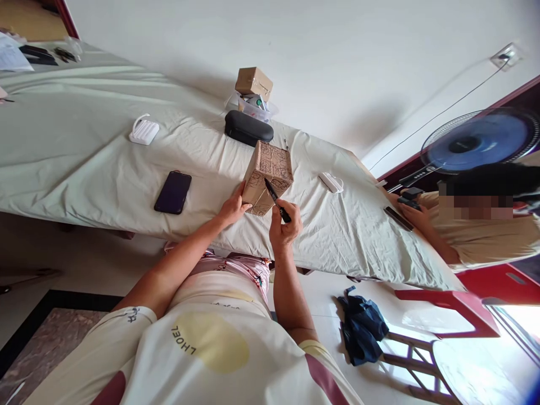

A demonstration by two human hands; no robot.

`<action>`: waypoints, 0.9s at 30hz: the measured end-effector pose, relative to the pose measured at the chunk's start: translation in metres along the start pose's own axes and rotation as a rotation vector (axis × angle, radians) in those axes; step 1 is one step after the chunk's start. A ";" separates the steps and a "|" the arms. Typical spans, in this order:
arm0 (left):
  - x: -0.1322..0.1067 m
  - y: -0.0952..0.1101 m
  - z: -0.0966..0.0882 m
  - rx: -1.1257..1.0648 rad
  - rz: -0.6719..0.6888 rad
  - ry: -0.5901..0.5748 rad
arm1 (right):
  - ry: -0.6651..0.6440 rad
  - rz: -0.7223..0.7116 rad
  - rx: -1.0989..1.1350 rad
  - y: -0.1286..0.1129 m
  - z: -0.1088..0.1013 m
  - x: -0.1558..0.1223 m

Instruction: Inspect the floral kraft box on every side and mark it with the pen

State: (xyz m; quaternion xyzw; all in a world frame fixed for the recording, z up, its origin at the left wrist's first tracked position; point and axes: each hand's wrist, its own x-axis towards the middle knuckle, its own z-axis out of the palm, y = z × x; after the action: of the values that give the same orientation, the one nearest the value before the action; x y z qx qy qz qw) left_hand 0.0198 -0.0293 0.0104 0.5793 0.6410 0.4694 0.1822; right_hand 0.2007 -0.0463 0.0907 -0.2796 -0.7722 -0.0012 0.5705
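Observation:
A small cardboard box [270, 175] covered in black line drawings stands tilted on the cloth-covered table [84, 146]. My left hand [233, 207] grips its lower left side, fingers wrapped on the edge. My right hand [285, 226] is closed on a black marker pen [277, 200], whose tip touches the box's front face.
A black phone [172, 192] lies left of the box. Behind it are a black case [248, 128], a plain cardboard box [253, 83] on a clear tub and a white object [144, 130]. Another person [476, 225] sits at right holding a device. A fan [481, 140] spins behind; a red chair [447, 315] is nearby.

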 end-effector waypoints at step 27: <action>0.004 -0.020 0.006 0.014 -0.042 0.231 | -0.349 0.529 -0.387 0.129 0.029 0.012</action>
State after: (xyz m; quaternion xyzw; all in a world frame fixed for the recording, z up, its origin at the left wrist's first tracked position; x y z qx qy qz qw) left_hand 0.0117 -0.0208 -0.0076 0.5090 0.6730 0.5247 0.1128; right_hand 0.2283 0.0767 0.0503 -0.5683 -0.7444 0.0480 0.3473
